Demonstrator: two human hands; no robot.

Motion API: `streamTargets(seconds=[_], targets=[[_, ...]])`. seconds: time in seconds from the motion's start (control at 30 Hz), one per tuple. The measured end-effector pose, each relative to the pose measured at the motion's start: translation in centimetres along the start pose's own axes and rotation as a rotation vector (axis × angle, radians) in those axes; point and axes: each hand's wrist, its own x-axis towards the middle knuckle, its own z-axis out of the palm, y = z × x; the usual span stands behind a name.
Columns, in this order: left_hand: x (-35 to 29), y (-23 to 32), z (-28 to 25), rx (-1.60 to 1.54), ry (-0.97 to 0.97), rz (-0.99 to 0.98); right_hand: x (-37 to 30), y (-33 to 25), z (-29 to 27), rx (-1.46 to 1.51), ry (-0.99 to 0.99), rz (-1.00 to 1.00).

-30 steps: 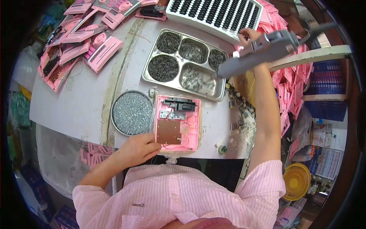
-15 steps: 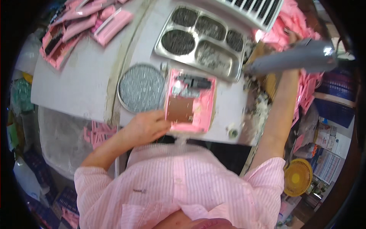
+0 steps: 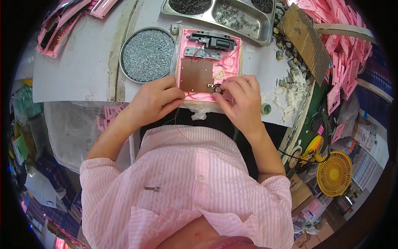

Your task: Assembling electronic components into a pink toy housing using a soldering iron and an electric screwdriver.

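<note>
A pink plastic housing [image 3: 236, 66] lies open on the table in front of me. It holds a brown circuit board [image 3: 197, 76], a black plastic mechanism [image 3: 215, 41] and thin red wires. My left hand [image 3: 153, 99] is closed at the housing's lower left corner, its fingertips pinched on thin wires; red and green ends hang below it. My right hand [image 3: 244, 99] pinches a small round dark part [image 3: 218, 88] with a shiny centre, at the board's lower right corner. The fingers partly cover this part.
Left of the housing stands a round tray [image 3: 149, 54] of small screws. A metal compartment tray [image 3: 265, 35] with more screws is behind. To the right lie white plastic pieces [image 3: 290, 93], a brown board [image 3: 304, 41] and piled pink parts [image 3: 344, 45]. A yellow fan [image 3: 335, 173] stands lower right.
My right hand has come from the pink pile at the far right to the housing, now with the round part. The grey tool has left view. My left hand stays by the housing's lower left.
</note>
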Motion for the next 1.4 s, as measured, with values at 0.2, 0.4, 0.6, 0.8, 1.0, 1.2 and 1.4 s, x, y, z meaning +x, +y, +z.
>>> streamTargets(seconds=[0.2,0.4,0.6,0.8,1.0,1.2,1.4], targets=[[0.1,0.2,0.1,-0.028,0.008,0.002,-1.1,2.6,1.4,0.263,0.107,-0.044],[0.4,0.5,-0.2,0.011,-0.032,-0.024,-0.3,2.1,-2.1,0.025,-0.072,-0.074],[2.3,1.7,-3.4,-0.102,-0.197,-0.098,-1.5,12.3,-11.6,-0.401,-0.179,0.282],[7.8,0.2,-7.1,-0.042,-0.016,-0.018,-2.8,13.0,-10.5,-0.504,-0.339,0.238],[19.4,-4.1,-6.2,0.286,0.125,0.182,-2.6,14.0,-9.5,-0.437,-0.205,0.175],[30.1,-6.8,3.5,0.472,-0.023,0.145,-3.1,13.9,-10.0,-0.301,-0.015,0.188],[31.7,-4.9,4.8,0.66,-0.074,0.107,-3.1,11.0,-10.5,-0.023,0.085,0.42]])
